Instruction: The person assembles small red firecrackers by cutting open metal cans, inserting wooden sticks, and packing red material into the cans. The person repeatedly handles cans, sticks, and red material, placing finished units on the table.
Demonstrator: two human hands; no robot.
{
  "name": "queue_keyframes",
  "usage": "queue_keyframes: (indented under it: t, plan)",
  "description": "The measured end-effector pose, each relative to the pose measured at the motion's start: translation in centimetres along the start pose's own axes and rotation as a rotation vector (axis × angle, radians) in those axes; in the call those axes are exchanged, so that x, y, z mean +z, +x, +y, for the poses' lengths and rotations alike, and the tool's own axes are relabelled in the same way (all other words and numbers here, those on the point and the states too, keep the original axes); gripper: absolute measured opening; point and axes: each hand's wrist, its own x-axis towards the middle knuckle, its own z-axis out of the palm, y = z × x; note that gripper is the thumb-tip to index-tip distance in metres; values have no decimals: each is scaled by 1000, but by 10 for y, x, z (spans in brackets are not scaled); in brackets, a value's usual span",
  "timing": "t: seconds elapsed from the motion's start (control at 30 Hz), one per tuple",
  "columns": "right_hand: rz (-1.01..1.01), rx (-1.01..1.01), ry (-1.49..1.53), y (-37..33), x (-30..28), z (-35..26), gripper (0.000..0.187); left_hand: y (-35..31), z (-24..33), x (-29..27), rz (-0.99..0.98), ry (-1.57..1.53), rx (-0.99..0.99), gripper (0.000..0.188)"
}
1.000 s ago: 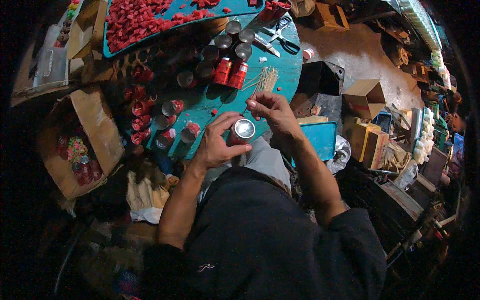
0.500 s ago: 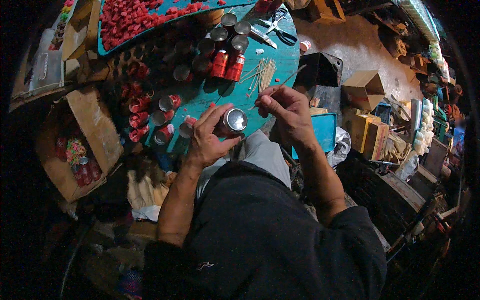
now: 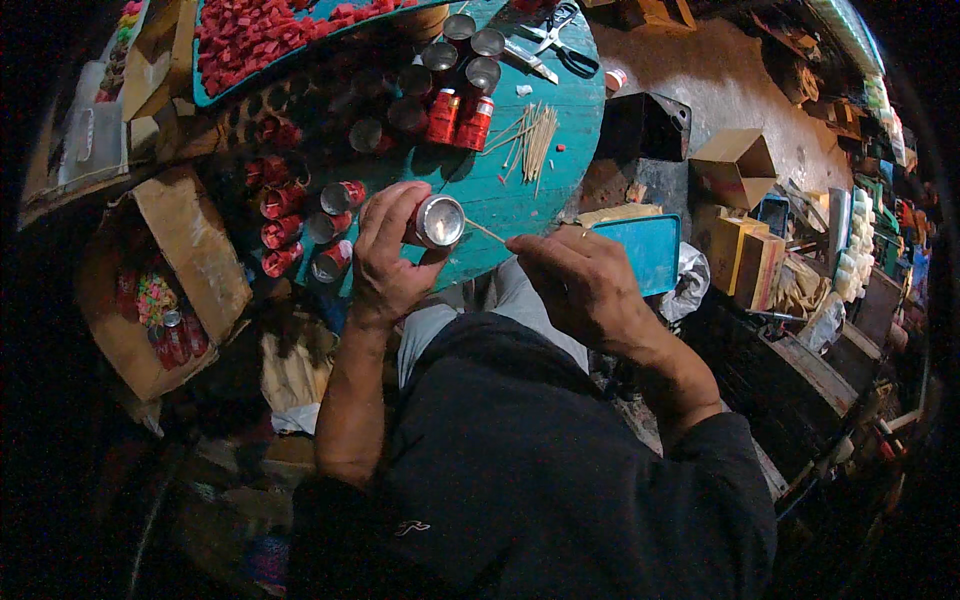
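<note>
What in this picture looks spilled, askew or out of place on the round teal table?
Nothing looks spilled or damaged. On the teal table the thin sticks lie in a loose fan, and several red tubes lie on their sides. The left hand holds a small can.

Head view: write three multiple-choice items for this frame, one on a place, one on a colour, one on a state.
1. Where do the scissors lie?
A. at the far edge of the round table
B. in the cardboard box
C. in the person's lap

2. What colour is the tabletop?
A. yellow
B. teal
C. white

3. What is the left hand doing?
A. resting flat on the table
B. gripping a small metal can
C. holding the scissors

Answers:
1 A: the scissors rest on the table's far rim, beyond the loose sticks.
2 B: the bare wood shows teal.
3 B: the fingers wrap the can while the right hand points a thin stick at it.
</note>
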Motion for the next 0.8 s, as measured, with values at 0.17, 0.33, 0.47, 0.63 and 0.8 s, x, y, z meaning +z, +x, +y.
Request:
queue_keyframes:
  t: [0.17, 0.33, 0.47, 0.63, 0.8]
  plan:
    - [39, -33, 20, -2, 0, -7, 34, 1, 0, -3, 1, 19, 5, 70]
    - [98, -56, 3, 4, 7, -6, 31, 2, -1, -4, 19, 32, 39, 68]
    - [97, -28, -17, 6, 9, -2, 28, 5, -1, -4, 34, 36, 75, 66]
    - [90, -56, 5, 7, 11, 3, 30, 5, -1, -2, 49, 2, 71, 58]
    - [122, -76, -64, 9, 9, -2, 20, 5, -4, 0, 50, -11, 86, 58]
